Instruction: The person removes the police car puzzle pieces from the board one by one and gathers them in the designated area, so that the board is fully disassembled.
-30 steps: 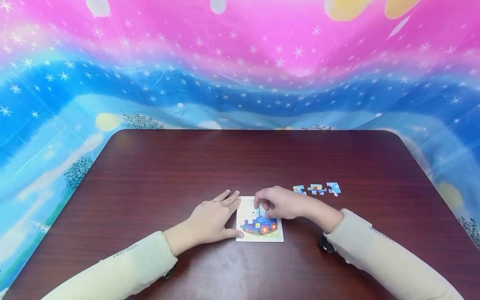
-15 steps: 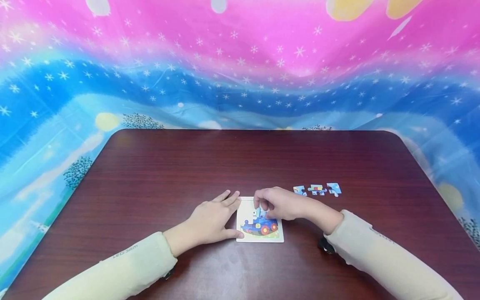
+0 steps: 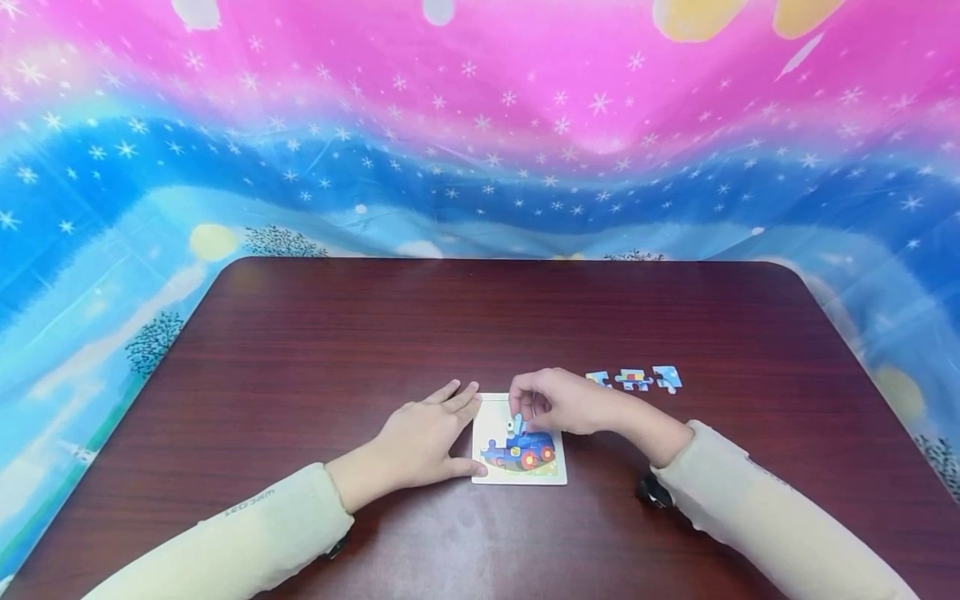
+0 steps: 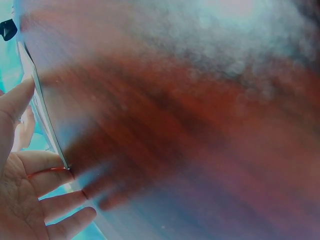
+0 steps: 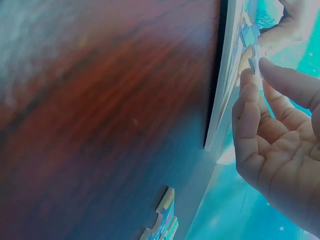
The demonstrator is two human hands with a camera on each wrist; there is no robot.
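Observation:
A square jigsaw board (image 3: 491,408) with a pale rim lies on the table, showing a partly assembled picture of a blue engine with red wheels. My left hand (image 3: 420,442) rests at its left side, fingers straight and spread, the thumb on the near left corner. In the left wrist view, the left hand's fingertips (image 4: 67,170) are right at the board's edge. Over the upper right of the picture, my right hand (image 3: 566,404) pinches a light blue puzzle piece (image 5: 253,61) between thumb and fingers. This piece is tilted, and the fingers partly hide it in the head view.
Three loose puzzle pieces (image 3: 634,379) lie in a row to the right of the board, the leftmost partly behind my right hand. They sit on a dark red-brown table (image 3: 375,325). A patterned pink and blue cloth (image 3: 480,167) hangs behind it.
My right hand has lifted slightly with the pinched puzzle piece, so more of the engine's dark blue body shows beneath it. The left hand and the board have stayed put.

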